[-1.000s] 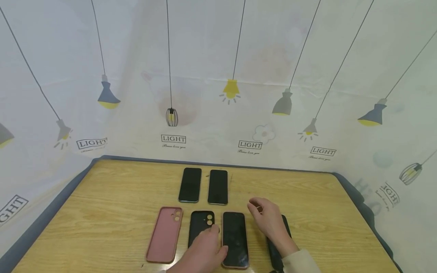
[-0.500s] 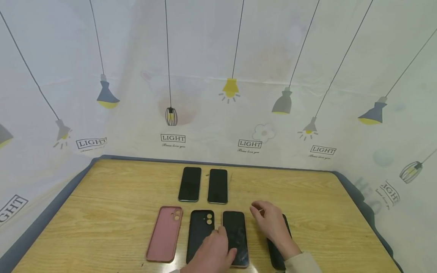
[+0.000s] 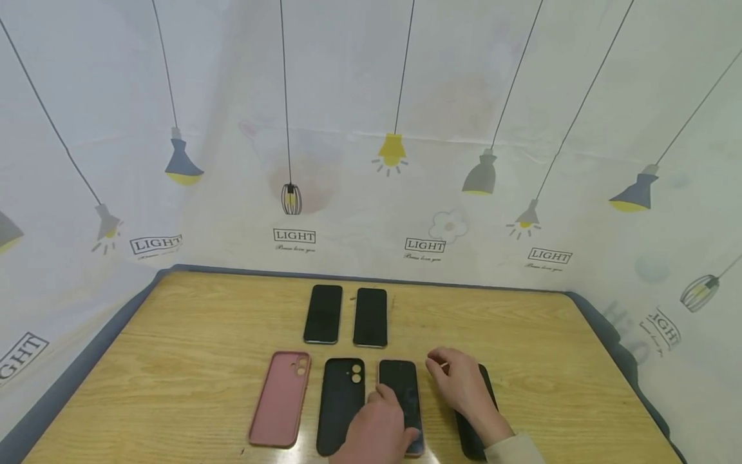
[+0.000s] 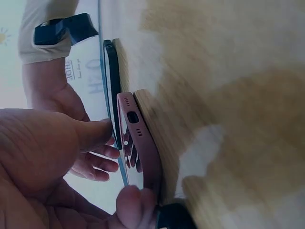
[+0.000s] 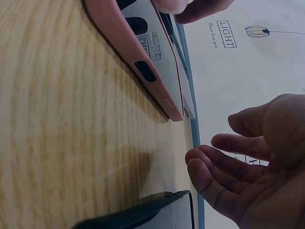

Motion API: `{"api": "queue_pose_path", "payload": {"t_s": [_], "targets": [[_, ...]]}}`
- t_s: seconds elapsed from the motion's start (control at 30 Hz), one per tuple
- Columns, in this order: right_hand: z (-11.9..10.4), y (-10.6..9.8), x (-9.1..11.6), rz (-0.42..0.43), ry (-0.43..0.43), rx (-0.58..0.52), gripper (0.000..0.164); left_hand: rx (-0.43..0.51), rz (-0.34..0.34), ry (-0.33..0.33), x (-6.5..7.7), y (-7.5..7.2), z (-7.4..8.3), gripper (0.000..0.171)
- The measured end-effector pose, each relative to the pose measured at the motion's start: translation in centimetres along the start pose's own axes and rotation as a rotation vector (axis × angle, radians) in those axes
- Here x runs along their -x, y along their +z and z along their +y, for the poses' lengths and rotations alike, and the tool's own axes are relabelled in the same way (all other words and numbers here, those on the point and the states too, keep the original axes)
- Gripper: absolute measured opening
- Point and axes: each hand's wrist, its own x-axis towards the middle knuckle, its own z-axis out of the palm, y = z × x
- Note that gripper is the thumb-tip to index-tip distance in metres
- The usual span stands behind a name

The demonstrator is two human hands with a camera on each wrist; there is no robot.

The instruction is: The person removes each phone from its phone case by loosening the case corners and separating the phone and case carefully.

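A phone in a pink case (image 3: 397, 374) lies screen up on the table. My left hand (image 3: 379, 425) is over its lower half, fingertips at its left edge and thumb above the screen. In the left wrist view the case's port end (image 4: 132, 117) shows between thumb and fingers. My right hand (image 3: 464, 383) hovers with loosely bent fingers and nothing in them, between that phone and a dark-cased phone (image 3: 471, 441); the wrist covers part of the latter. Left of my left hand lie an empty black case (image 3: 339, 412) and an empty pink case (image 3: 279, 399).
Two black-screened phones, one on the left (image 3: 323, 314) and one on the right (image 3: 370, 317), lie side by side farther back on the wooden table (image 3: 191, 348). A white curtain (image 3: 348, 96) printed with lamps hangs behind and at both sides.
My left hand has moved right, from over the black case onto the pink-cased phone, uncovering more of the black case. The right hand has shifted slightly right and nearer. The phones and cases stay put.
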Motion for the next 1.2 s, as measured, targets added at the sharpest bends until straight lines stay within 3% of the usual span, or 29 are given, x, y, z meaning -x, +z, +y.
{"api": "queue_pose_path", "payload": {"t_s": [0.17,0.37,0.5,0.67,0.77,0.93,1.2], "targets": [[0.2,0.0,0.0,0.002,0.007,0.0,0.012,-0.176,0.094,0.027,0.0,0.4,0.8,0.101],[0.2,0.1,0.0,0.01,0.008,-0.003,0.012,-0.282,0.054,-0.001,-0.4,0.7,1.3,0.11],[0.2,0.1,-0.1,0.009,0.018,-0.004,0.013,-0.188,0.061,-0.045,-0.5,0.8,1.6,0.112],[0.4,0.1,-0.1,0.0,0.045,-0.009,0.013,0.028,0.026,-0.127,-0.8,0.8,1.7,0.112],[0.5,0.1,-0.2,-0.004,0.056,-0.004,0.014,0.088,0.012,-0.159,-0.9,0.8,1.7,0.112],[0.7,-0.1,-0.4,-0.006,0.061,0.004,0.016,0.096,0.013,-0.168,-1.0,0.7,1.7,0.112],[0.5,-0.4,-0.4,0.003,0.055,-0.023,0.016,-0.029,0.026,-0.161,-1.2,0.5,1.9,0.115]]}}
